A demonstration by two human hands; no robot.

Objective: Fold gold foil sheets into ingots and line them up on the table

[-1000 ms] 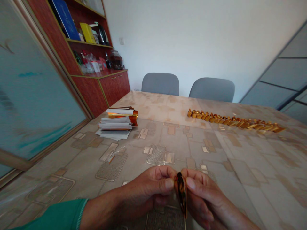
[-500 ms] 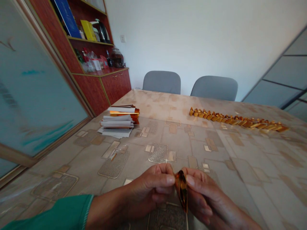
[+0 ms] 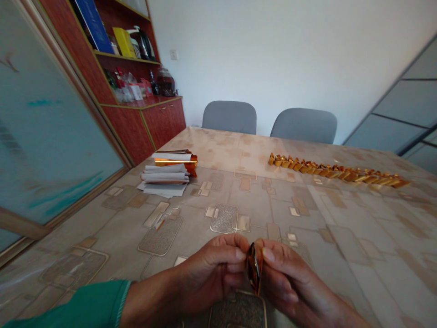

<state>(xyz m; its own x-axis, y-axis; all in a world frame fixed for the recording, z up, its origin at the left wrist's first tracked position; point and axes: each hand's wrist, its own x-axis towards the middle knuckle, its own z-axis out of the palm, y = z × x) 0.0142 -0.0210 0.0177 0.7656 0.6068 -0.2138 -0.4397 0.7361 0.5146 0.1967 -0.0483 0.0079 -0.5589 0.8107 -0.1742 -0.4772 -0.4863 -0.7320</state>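
Observation:
Between my two hands, above the near part of the table, is a piece of folded gold foil paper (image 3: 253,271), shaped like a narrow pocket with its opening towards me. My left hand (image 3: 213,269) pinches its left side between thumb and fingers. On the other side my right hand (image 3: 290,275) grips the upper right edge, thumb on top. Stacked sheets of foil paper (image 3: 165,175), pale on one side and gold on the other, lie loosely curled at the left. A long row of folded gold foil pieces (image 3: 327,171) stretches across the far right.
A patterned cloth covers the table (image 3: 191,246). Two grey chairs (image 3: 229,117) (image 3: 303,125) stand at its far edge. A red-brown cabinet (image 3: 164,118) with a kettle and jars is at the back left, beside a frosted glass door (image 3: 51,136).
The folded gold foil paper has turned slightly and shifted a little left between my fingers. Both hands keep their pinch, and the view has moved only slightly.

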